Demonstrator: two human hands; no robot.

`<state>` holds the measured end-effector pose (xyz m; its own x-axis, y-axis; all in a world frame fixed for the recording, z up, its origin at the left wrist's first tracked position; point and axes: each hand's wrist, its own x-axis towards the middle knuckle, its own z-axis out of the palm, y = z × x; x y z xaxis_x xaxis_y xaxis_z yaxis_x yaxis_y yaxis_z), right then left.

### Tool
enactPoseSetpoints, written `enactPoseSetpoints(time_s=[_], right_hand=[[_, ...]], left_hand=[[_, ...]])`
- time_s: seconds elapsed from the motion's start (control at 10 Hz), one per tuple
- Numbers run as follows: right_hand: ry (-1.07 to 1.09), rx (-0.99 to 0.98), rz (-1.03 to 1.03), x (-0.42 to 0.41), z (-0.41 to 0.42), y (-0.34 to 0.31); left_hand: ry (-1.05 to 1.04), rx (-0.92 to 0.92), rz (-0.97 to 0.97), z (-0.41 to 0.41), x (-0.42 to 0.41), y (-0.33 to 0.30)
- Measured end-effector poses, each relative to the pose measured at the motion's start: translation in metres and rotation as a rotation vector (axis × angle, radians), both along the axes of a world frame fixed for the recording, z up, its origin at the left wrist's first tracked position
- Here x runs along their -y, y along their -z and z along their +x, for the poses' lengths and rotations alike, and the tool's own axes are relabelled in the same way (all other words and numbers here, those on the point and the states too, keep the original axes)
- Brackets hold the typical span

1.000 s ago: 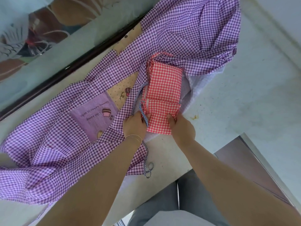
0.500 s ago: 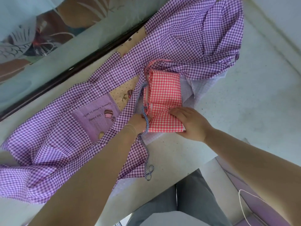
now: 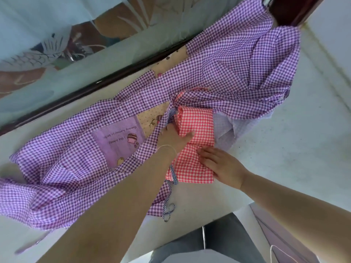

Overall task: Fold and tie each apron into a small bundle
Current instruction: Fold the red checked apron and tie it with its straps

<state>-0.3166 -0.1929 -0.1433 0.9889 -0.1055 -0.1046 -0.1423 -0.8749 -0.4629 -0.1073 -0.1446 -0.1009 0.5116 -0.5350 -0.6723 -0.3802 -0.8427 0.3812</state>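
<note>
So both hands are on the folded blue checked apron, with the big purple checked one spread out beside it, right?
Not quite: the head view shows the folded apron is red and white checked, not blue. The rest holds: the left hand and right hand are both on it, and the purple checked apron lies spread beside it.

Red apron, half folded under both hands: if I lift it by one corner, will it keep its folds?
Probably not. The red apron looks thin and floppy, its layers kept flat only by the left hand and right hand. The striped tie hangs loose, so it would likely trail and snag.
</note>
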Motion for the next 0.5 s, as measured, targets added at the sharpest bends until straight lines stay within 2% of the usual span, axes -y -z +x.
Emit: enactPoseSetpoints(time_s=[0.1, 0.2, 0.3, 0.4, 0.5], right_hand=[[-0.017, 0.02, 0.045, 0.007, -0.001, 0.002], [0.074, -0.055, 0.213, 0.023, -0.001, 0.0], [0.197, -0.142, 0.333, 0.04, 0.011, -0.014], [0.319, -0.185, 0.399, 0.053, 0.032, -0.021], [0.515, -0.18, 0.499, 0.059, 0.042, -0.011]], left_hand=[[0.061, 0.087, 0.032, -0.001, 0.008, 0.007], [0.077, -0.067, 0.016, 0.011, 0.01, 0.004], [0.096, -0.126, 0.07, 0.022, 0.001, 0.004], [-0.011, -0.208, 0.07, 0.029, 0.004, 0.005], [-0.365, -0.362, 0.075, 0.035, 0.009, 0.005]])
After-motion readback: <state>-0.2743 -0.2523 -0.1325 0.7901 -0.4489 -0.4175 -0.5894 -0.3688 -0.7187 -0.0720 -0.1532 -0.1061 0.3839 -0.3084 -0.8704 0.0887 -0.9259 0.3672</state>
